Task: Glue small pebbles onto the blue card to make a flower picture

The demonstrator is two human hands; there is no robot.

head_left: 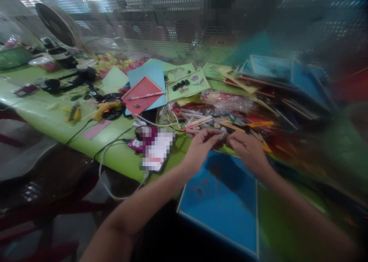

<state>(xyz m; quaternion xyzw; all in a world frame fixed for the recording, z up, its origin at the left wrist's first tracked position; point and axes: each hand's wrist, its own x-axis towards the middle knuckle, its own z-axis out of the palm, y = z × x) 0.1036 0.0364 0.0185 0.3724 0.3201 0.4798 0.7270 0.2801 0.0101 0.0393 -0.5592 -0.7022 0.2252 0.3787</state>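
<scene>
Both my hands meet above the far edge of a blue framed board (pixel 221 204), which has faint dark shapes on it. Between the fingertips is a small greyish piece (pixel 222 136), too small and blurred to name. My left hand (pixel 202 147) pinches it with thumb and forefinger. My right hand (pixel 244 149) is closed right beside it, fingers curled; whether it also grips the piece is hard to see. Just beyond the fingers lies a heap of sticks and markers (pixel 198 118).
A phone (pixel 158 150) with a white cable lies left of my hands. Behind are a red framed card (pixel 143 95), a green framed card (pixel 188 85) and stacked blue boards (pixel 270 67). A yellow glue gun (pixel 106 109) and a fan (pixel 56 24) stand farther left.
</scene>
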